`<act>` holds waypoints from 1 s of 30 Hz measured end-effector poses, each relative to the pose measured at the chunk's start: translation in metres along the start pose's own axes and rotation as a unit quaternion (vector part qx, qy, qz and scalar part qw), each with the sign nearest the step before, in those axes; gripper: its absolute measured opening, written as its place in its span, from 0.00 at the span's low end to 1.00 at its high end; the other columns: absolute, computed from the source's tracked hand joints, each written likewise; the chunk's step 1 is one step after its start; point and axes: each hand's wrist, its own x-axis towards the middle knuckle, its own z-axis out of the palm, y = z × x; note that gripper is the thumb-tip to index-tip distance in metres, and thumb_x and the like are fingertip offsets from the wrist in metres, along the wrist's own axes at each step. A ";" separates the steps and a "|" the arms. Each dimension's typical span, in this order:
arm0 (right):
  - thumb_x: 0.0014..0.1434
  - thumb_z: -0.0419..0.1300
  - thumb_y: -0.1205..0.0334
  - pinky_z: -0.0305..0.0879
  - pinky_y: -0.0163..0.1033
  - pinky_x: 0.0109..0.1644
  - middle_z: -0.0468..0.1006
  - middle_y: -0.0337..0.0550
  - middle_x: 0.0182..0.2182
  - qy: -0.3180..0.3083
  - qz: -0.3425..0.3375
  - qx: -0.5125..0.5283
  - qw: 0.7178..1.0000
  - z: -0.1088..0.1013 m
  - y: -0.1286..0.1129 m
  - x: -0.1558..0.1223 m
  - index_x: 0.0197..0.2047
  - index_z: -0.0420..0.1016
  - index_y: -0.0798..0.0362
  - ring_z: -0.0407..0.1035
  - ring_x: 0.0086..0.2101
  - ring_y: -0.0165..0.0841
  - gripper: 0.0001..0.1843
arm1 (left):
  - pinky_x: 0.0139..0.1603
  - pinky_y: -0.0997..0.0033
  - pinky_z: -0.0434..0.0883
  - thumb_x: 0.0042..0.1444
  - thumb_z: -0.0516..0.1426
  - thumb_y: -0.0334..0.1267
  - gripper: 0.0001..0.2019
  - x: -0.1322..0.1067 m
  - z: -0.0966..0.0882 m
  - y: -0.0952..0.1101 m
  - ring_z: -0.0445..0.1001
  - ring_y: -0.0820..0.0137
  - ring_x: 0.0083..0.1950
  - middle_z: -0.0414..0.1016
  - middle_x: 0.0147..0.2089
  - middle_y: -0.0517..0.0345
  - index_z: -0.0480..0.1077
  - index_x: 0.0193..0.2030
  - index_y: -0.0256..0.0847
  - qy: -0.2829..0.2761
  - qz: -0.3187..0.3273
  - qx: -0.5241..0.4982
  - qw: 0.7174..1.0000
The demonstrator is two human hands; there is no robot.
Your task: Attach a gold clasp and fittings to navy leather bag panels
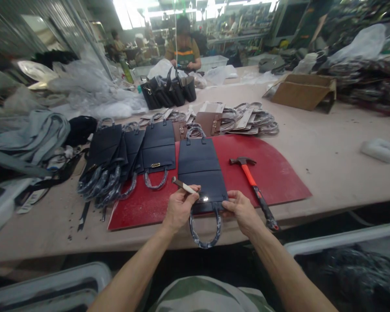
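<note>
**Both hands at the near edge of a navy bag**

My left hand (178, 209) is closed around a slim tool (183, 185), pinched between thumb and fingers, with its pale shaft angled up and to the left. My right hand (242, 210) grips the near right corner of the navy bag panel (199, 167), thumb on top.

The panel lies flat on the red mat (279, 173) at the front of the table (328, 147). Its plastic-wrapped handle loop (205, 236) hangs over the table edge between my wrists. Something bright glints (204, 199) on the panel just beside the tool hand. It may be a metal fitting, but the glare hides its shape.

An orange-handled hammer (254, 187) rests on the mat just right of the panel, near my right hand. More navy panels (117, 158) overlap in a row to the left, and brown pieces (211, 122) lie behind. Farther back are upright black bags (167, 92) and a cardboard box (303, 92). A co-worker (183, 48) sits at the far end of the table.
</note>
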 end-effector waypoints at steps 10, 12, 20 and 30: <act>0.41 0.75 0.49 0.55 0.32 0.23 0.76 0.42 0.28 -0.047 0.036 0.183 0.981 0.019 0.005 -0.007 0.37 0.78 0.55 0.62 0.23 0.27 0.24 | 0.44 0.70 0.74 0.55 0.62 0.41 0.12 0.018 0.032 0.003 0.78 0.67 0.42 0.82 0.44 0.51 0.79 0.43 0.37 -0.064 -0.023 -0.017 0.998; 0.41 0.76 0.51 0.55 0.32 0.23 0.75 0.40 0.27 -0.041 0.025 0.186 0.981 0.021 0.008 -0.005 0.33 0.78 0.55 0.60 0.23 0.26 0.21 | 0.40 0.72 0.74 0.55 0.63 0.43 0.13 0.018 0.030 0.002 0.78 0.68 0.40 0.82 0.44 0.51 0.79 0.43 0.37 -0.055 -0.038 -0.023 0.998; 0.39 0.76 0.49 0.59 0.33 0.25 0.74 0.41 0.25 -0.059 0.008 0.186 0.981 0.024 0.019 0.000 0.30 0.80 0.55 0.62 0.24 0.28 0.21 | 0.33 0.75 0.71 0.55 0.65 0.47 0.16 0.016 0.016 0.003 0.77 0.69 0.38 0.82 0.46 0.49 0.79 0.44 0.36 -0.046 -0.086 -0.064 0.993; 0.41 0.75 0.50 0.61 0.34 0.24 0.75 0.41 0.26 -0.080 -0.001 0.176 0.981 0.023 0.022 0.005 0.31 0.81 0.54 0.63 0.24 0.29 0.18 | 0.34 0.75 0.73 0.56 0.65 0.48 0.17 0.016 0.012 0.003 0.78 0.69 0.37 0.82 0.48 0.48 0.78 0.44 0.37 -0.073 -0.089 -0.069 0.991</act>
